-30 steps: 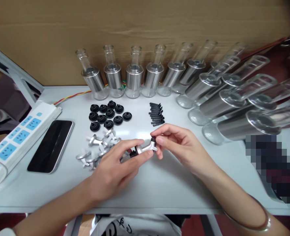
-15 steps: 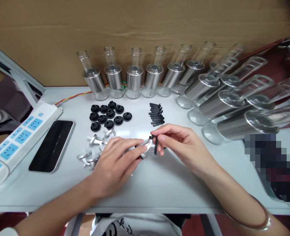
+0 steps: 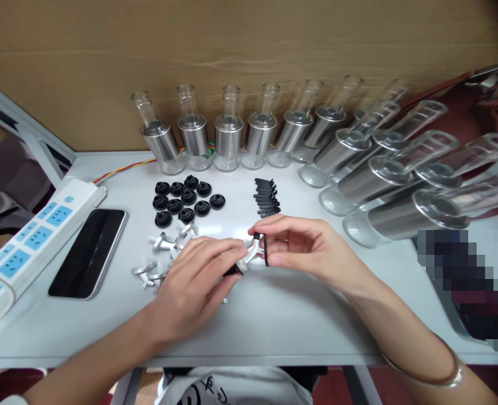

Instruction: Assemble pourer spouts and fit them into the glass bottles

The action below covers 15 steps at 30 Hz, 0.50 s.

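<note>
My left hand (image 3: 193,284) is closed round a small silver metal pourer part (image 3: 247,260) with a black base. My right hand (image 3: 305,247) pinches a thin black stick (image 3: 266,250) against the spout end of that part, thumb and forefinger closed on it. Both hands hover just above the white table (image 3: 274,315), near its middle. Behind my left hand lies a heap of loose silver spout parts (image 3: 164,256). Further back sit a cluster of black rubber stoppers (image 3: 187,198) and a small pile of black sticks (image 3: 267,197).
A row of glass-and-metal bottles (image 3: 228,132) lines the back edge against a cardboard wall, and more bottles (image 3: 384,174) crowd the right side. A black phone (image 3: 89,251) and a white-and-blue power strip (image 3: 29,236) lie at the left. A blurred patch covers the right edge.
My left hand has turned over the silver part and covers more of it. My right hand has shifted slightly left, and the black stick has swung from hidden in the fingers to upright at the spout.
</note>
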Each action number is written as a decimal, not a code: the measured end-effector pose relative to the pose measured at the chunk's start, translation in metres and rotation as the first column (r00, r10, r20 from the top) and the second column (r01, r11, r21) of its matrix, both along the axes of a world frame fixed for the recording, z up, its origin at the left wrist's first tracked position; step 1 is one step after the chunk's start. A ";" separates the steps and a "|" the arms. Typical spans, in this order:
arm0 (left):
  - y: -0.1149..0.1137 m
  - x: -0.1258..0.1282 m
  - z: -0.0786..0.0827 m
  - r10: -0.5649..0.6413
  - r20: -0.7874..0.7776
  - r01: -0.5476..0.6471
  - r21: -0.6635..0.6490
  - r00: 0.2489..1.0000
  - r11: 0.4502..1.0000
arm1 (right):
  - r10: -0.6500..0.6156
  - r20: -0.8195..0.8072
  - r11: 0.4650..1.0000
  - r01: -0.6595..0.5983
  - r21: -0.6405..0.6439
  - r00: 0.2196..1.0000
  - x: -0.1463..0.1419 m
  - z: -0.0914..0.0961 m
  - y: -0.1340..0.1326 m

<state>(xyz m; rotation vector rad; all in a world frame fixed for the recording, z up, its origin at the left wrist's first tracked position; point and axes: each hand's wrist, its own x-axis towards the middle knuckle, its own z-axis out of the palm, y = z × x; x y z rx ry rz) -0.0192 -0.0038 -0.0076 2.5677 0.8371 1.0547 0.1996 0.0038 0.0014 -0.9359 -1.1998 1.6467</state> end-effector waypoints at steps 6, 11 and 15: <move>-0.001 -0.001 0.001 -0.030 0.038 0.030 0.011 0.999 0.999 | 0.067 0.003 0.992 -0.066 -0.103 0.998 0.002 0.004 0.000; 0.000 -0.001 -0.002 -0.049 0.039 0.050 -0.006 0.998 0.999 | 0.029 -0.038 0.993 -0.033 -0.117 0.999 -0.003 0.001 0.000; 0.000 -0.001 -0.001 -0.065 0.050 0.066 -0.013 0.997 0.998 | 0.010 -0.069 0.991 -0.020 -0.134 0.998 -0.005 -0.003 -0.001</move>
